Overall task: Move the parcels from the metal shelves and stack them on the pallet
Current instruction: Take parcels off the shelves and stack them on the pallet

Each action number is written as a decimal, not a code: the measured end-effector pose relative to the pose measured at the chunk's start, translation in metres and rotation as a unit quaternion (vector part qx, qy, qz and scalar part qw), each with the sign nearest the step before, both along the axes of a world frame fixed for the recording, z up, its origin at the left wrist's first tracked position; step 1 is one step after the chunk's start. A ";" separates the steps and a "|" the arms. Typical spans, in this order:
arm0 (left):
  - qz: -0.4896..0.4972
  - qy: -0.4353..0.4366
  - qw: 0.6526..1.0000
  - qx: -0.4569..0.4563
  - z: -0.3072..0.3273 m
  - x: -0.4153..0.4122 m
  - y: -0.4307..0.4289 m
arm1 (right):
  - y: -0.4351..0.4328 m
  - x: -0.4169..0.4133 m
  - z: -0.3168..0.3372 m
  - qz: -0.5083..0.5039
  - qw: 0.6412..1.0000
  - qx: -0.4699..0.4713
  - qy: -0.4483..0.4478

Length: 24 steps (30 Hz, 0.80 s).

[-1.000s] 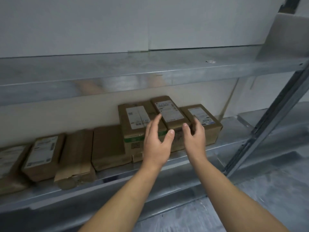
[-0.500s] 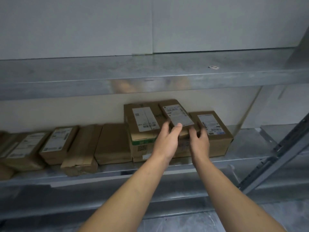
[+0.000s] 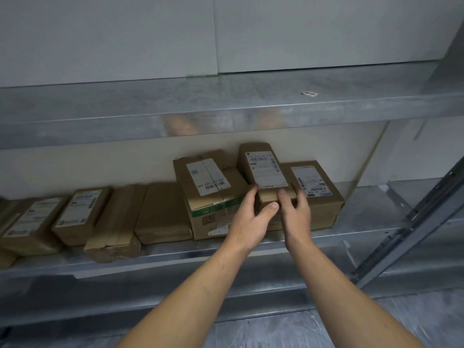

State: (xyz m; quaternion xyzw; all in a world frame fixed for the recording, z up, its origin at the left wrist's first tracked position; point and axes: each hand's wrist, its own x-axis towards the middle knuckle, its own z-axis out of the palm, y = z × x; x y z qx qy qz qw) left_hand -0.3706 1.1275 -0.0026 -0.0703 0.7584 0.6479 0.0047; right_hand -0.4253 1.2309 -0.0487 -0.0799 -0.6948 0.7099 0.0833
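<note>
A narrow brown parcel (image 3: 261, 167) with a white label lies tilted on top of two larger boxes on the middle metal shelf (image 3: 175, 254). My left hand (image 3: 251, 219) grips its near left corner, thumb across the front end. My right hand (image 3: 295, 214) holds its near right side, fingers curled round the edge. Under it stand a taped box with green print (image 3: 208, 192) on the left and a labelled box (image 3: 319, 192) on the right. The pallet is out of view.
Several more parcels (image 3: 80, 212) line the same shelf to the left. An upper metal shelf (image 3: 226, 106) overhangs the boxes closely. A slanted steel upright (image 3: 411, 227) stands at the right. A lower shelf and grey floor lie below.
Both hands reached forward from open in front of the boxes and closed round the near end of the narrow top parcel. The view has drawn nearer to the shelf.
</note>
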 end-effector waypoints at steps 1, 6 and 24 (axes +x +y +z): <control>-0.006 0.003 1.000 0.002 0.000 0.001 0.001 | 0.000 0.000 0.000 0.001 1.000 -0.007 0.002; -0.033 0.006 0.999 0.011 -0.003 0.006 -0.003 | 0.006 0.010 -0.002 -0.017 0.999 -0.035 0.003; -0.097 0.105 0.990 0.003 0.002 0.113 -0.036 | -0.012 0.159 0.013 -0.086 0.991 -0.066 0.073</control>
